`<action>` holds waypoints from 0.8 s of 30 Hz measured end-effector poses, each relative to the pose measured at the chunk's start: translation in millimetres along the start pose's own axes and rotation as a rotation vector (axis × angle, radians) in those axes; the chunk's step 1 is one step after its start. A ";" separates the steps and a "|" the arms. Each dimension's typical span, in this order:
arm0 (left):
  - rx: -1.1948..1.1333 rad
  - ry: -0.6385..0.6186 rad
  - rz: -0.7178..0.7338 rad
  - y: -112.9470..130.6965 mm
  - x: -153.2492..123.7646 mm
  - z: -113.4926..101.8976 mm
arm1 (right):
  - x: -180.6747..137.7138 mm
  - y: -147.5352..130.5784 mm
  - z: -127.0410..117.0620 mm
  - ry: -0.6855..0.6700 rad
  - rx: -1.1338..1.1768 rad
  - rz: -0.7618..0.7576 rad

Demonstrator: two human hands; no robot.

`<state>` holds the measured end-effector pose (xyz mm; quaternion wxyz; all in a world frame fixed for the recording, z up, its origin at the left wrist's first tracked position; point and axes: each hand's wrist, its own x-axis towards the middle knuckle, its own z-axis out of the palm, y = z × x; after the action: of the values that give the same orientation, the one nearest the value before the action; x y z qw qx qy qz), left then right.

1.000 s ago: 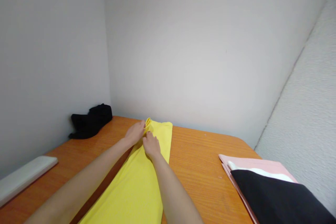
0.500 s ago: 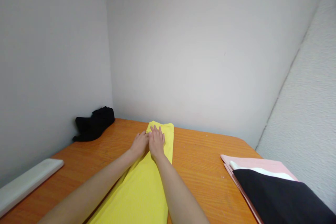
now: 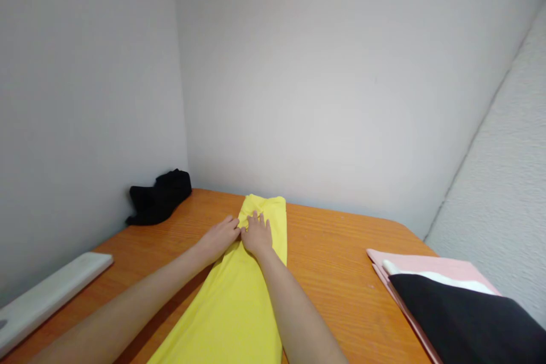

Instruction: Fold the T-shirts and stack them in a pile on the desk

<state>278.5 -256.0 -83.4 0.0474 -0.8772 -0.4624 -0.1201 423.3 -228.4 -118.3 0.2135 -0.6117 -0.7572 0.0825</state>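
A long yellow cloth (image 3: pixel 239 307) lies folded lengthwise on the orange wooden table (image 3: pixel 333 273), running from near me to the far edge. My left hand (image 3: pixel 219 236) rests flat at the cloth's left edge, close to its far end. Right beside it, my right hand (image 3: pixel 258 234) lies palm down on the cloth with fingers spread. The two hands touch each other. Neither hand grips anything.
A crumpled black garment (image 3: pixel 160 196) sits in the far left corner against the walls. A stack of folded pink, white and black cloths (image 3: pixel 443 301) lies at the right. A pale flat bar (image 3: pixel 46 296) rests along the left wall.
My hands let go of the raised fold at the cloth's far end and now press flat on it. The far end lies flatter than before.
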 end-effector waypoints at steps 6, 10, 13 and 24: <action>-0.041 0.019 -0.047 -3.4 2.2 1.4 | 8.9 -1.5 -12.5 0.021 0.012 0.023; -0.053 0.110 -0.232 -7.6 1.8 9.7 | 32.6 -3.4 -28.2 0.035 -0.113 -0.098; -0.039 0.130 -0.291 -10.3 0.5 12.8 | 49.8 1.8 -25.7 -0.081 -0.166 -0.178; -0.006 -0.031 -0.075 -4.4 -13.0 -1.8 | 58.5 14.7 -4.4 -0.251 -0.218 -0.137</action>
<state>267.5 -264.2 -85.0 0.0327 -0.8611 -0.4954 -0.1094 428.9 -169.2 -107.0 0.0547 -0.5633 -0.8222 0.0609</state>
